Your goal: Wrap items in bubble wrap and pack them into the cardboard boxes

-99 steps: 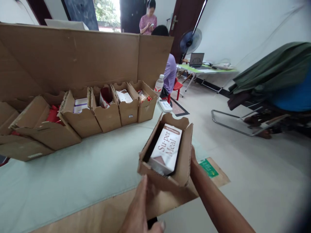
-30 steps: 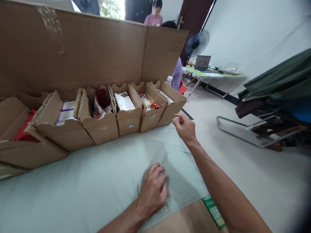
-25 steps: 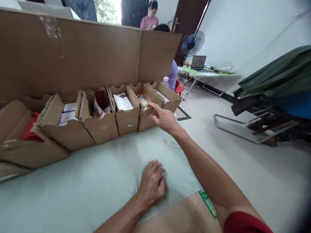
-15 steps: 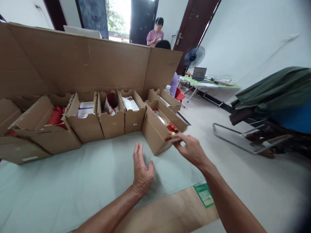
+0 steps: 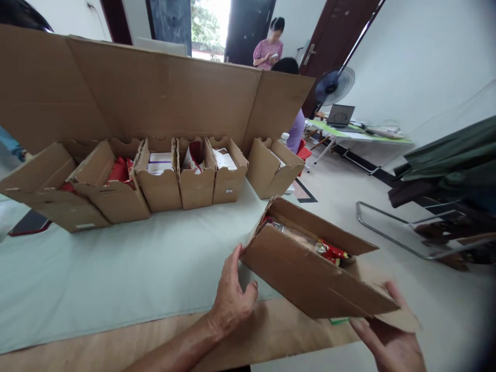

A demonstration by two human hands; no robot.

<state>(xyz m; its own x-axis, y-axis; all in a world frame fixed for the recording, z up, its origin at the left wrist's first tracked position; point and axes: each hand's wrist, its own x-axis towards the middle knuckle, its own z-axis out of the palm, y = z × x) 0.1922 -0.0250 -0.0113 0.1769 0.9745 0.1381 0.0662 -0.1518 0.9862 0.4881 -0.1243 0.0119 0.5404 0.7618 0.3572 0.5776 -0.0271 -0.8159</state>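
Observation:
A cardboard box (image 5: 306,276) with an open top is tilted over the table's right front edge. Red and clear plastic packets (image 5: 329,251) show inside it. My right hand (image 5: 391,330) grips its near right end, by a loose-looking flap, the thumb below and the fingers behind; this hand is partly blurred. At the box's left corner is my left hand (image 5: 232,292), fingers stretched and thumb apart. Its fingertips seem to touch the corner, though I cannot tell how firmly.
Several open cardboard boxes (image 5: 160,191) stand in a row on the pale green cloth (image 5: 155,258), another box (image 5: 273,168) at their right. A tall cardboard panel (image 5: 163,93) rises behind. Beyond are a person (image 5: 267,51), a fan (image 5: 335,85), a laptop table (image 5: 360,134) and a metal-framed chair (image 5: 391,235).
The box at the right of the row has been pulled toward me and tilted. My right hand moved down and right with it; my left hand now reaches its left corner. The view shifted.

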